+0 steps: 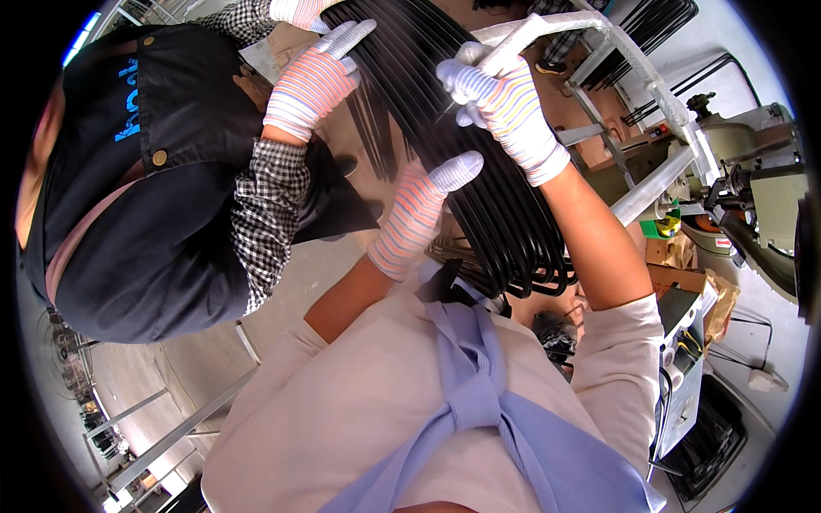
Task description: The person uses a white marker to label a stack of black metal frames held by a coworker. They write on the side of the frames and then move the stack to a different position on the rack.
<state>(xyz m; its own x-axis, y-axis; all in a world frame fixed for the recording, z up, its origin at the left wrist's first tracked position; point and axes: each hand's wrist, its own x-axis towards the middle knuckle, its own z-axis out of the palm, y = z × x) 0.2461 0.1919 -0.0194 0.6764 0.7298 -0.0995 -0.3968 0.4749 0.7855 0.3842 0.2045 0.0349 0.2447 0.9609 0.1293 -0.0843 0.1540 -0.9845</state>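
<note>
A thick bundle of long black bent metal rods [505, 214] slants across the space in front of me, its rounded bends nearest my body. My left hand [419, 205], in a striped knitted glove, holds the bundle's left edge; the thumb lies over the top and the other fingers are hidden. Over the right side of the rods is my right hand [509, 107], in a matching glove. Its fingers are curled closed beside the end of a pale metal bar [513, 43]; what they grip is hard to make out.
At the left, a co-worker in a dark apron [188, 171] has a gloved hand [316, 81] on the rods' far part. A pale metal frame [633, 56] curves round at the right. Beyond it stands a green-grey machine [770, 201], with cardboard boxes [676, 274] below.
</note>
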